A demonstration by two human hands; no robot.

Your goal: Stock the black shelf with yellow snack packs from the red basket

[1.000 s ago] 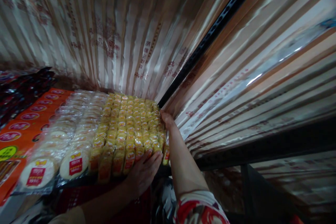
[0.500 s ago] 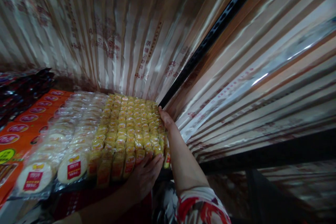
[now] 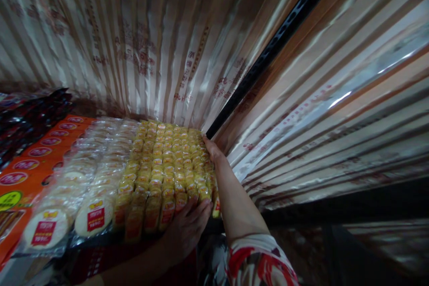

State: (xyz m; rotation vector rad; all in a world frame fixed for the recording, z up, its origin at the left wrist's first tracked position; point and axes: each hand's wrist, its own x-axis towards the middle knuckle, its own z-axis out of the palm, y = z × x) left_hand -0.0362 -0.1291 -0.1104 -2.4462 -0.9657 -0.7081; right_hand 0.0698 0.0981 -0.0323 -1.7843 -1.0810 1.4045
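Rows of small yellow wrapped snack packets stand closely packed on the shelf. My left hand lies against their lower front edge, its fingers stretched out and close together. At the far right end of the rows, my right hand rests along the side of the packets. One stretched-out digit of it shows by the black post; its other fingers are mostly hidden. Left of the yellow packets are two rows of round white crackers in clear wrap, with red labels.
Orange packs and dark shiny bags lie farther left. A black slotted post rises at the back right corner. Printed plastic sheeting hangs behind, and more covers the right side. A dark rail runs along the lower right.
The whole view has shifted slightly, so things appear a little farther right. Both hands keep their places against the yellow packets.
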